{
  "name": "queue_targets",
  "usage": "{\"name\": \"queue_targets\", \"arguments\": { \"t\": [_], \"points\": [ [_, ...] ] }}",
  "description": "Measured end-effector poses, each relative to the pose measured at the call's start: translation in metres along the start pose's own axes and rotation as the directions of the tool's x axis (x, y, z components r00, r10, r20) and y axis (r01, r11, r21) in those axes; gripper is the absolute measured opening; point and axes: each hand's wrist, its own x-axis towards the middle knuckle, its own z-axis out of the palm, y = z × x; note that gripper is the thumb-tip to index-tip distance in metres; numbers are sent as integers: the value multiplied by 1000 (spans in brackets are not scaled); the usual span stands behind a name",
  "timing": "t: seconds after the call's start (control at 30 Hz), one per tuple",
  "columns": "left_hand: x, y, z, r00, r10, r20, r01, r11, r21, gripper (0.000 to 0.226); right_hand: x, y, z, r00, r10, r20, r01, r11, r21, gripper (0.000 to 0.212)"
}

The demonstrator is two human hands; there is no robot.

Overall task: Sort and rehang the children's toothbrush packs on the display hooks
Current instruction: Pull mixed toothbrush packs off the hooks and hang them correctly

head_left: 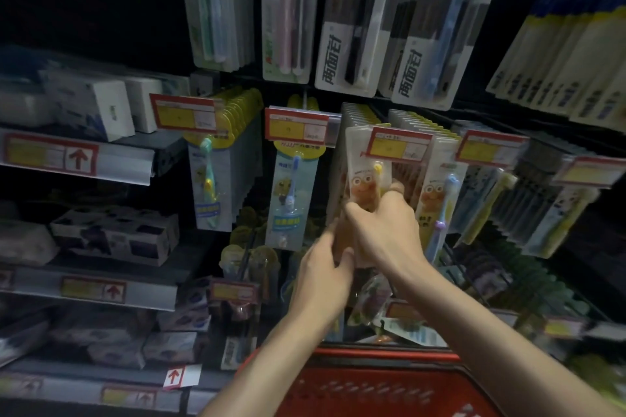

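Note:
A children's toothbrush pack (367, 176) with an orange cartoon figure and a yellow brush stands upright in front of the middle hook row. My right hand (382, 230) grips its lower part, fingers curled round the right edge. My left hand (325, 267) holds the pack's bottom from below and left, thumb pressed against it. Behind it hangs a row of similar packs (437, 193). To the left hang blue children's packs (293, 193) and a thick row with yellow tops (216, 179). The hook itself is hidden behind a price tag (399, 145).
A red basket (379, 382) sits below my arms, with loose packs (403, 325) above its rim. Adult toothbrush packs (349, 27) hang on the upper row. Boxed goods (115, 234) fill shelves at the left. Red-and-yellow price tags (296, 125) stick out from the hooks.

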Motion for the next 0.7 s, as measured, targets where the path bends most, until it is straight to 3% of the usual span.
{"name": "queue_targets", "arguments": {
  "t": [0.2,0.47,0.7],
  "points": [
    [0,4,-1,1000,5,-24,-6,999,-37,58,-5,0,0,998,39,53,-38,999,-27,76],
    [-4,8,-1,999,25,-28,-25,999,24,66,-7,5,-6,991,66,120,-74,995,61,52],
    [-8,9,4,997,35,-70,-30,997,73,63,-10,7,-2,986,110,126,-126,984,128,59]
  ]
}}
